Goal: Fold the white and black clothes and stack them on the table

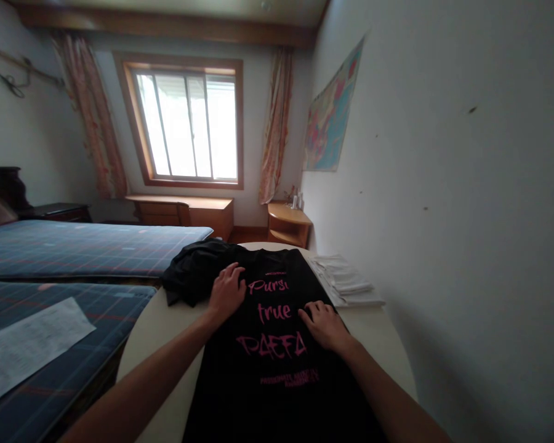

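A black T-shirt [268, 332] with pink lettering lies spread lengthwise over the round cream table [161, 363], its collar at the far end. My left hand [228, 289] rests on the shirt's left edge near the top of the lettering, fingers stretched out. On the right side of the print, my right hand [325, 323] lies with its fingers apart on the fabric. Neither hand grips anything that I can see. Beyond my left hand sits a crumpled dark garment [196, 264], touching the shirt. The shirt's near end runs out of view at the bottom.
A stack of folded white cloth [344, 277] lies at the table's right edge, close to the wall [466, 258]. Left of the table are beds with blue checked mattresses [96, 246], with a printed paper sheet [32, 344] on the nearer one. Desks [207, 212] stand under the window.
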A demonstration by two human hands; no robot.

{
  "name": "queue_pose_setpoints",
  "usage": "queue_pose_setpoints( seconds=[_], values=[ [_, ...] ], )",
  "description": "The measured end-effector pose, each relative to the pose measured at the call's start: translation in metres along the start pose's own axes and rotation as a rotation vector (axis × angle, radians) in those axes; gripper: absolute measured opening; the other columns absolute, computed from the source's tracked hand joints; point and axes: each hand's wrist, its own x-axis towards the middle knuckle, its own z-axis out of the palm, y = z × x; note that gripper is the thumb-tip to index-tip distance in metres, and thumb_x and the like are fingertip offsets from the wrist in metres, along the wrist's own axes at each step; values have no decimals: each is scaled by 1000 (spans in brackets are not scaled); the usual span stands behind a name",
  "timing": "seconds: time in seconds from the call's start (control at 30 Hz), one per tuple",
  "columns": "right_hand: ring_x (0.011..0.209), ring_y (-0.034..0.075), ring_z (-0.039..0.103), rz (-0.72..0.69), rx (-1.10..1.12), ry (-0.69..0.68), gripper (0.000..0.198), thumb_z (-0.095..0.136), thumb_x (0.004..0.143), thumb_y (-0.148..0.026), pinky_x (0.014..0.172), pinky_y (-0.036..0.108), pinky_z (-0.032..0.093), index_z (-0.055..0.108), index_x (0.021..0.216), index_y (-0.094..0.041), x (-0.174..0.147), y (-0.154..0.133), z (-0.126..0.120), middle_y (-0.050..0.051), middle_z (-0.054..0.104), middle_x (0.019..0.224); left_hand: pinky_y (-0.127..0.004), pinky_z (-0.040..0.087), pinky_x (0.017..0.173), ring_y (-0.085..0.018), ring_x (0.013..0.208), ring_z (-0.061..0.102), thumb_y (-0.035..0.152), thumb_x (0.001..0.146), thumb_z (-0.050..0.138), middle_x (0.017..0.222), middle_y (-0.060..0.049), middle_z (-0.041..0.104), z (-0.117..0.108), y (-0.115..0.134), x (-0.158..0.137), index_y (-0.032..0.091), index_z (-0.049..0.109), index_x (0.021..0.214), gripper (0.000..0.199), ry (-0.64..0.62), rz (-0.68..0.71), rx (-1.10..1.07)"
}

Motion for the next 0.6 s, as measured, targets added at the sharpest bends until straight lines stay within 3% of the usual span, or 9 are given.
queue_pose_setpoints(
  seconds=[0.1,0.17,0.33,0.47,0.6],
  values=[
    [107,32,57,81,-52,40,53,31,98,-57,88,43,44,65,111,-17,13,-15,-4,17,62,114,-47,45,97,-33,122,51,23,89,48,142,-18,48,-4,-41,21,13,52,132,44,-16,-157,224],
    [108,32,56,89,-53,101,53,32,97,-57,88,43,43,65,107,-17,19,-20,0,18,62,112,-48,44,95,-36,119,53,23,89,47,136,-22,52,-8,-58,28,10,47,136,48,-67,-232,280],
    [122,27,49,29,116,233,46,33,98,-47,102,39,38,63,117,-18,27,-15,21,14,57,130,-49,42,94,-37,106,62,24,86,52,108,-21,68,-9,-81,38,10,48,133,48,-177,-349,151],
    [136,24,39,-21,181,212,51,35,97,-46,113,36,27,58,131,-16,31,-6,30,11,49,145,-39,48,86,-31,99,67,24,90,48,108,-17,70,-14,-95,56,16,53,124,36,-116,-374,31],
    [138,24,37,-11,185,176,53,34,96,-48,115,37,25,58,132,-16,35,-3,33,11,48,147,-34,46,91,-26,105,65,24,91,51,110,-10,70,-34,-112,88,21,62,112,25,8,-404,-101]
  ],
)
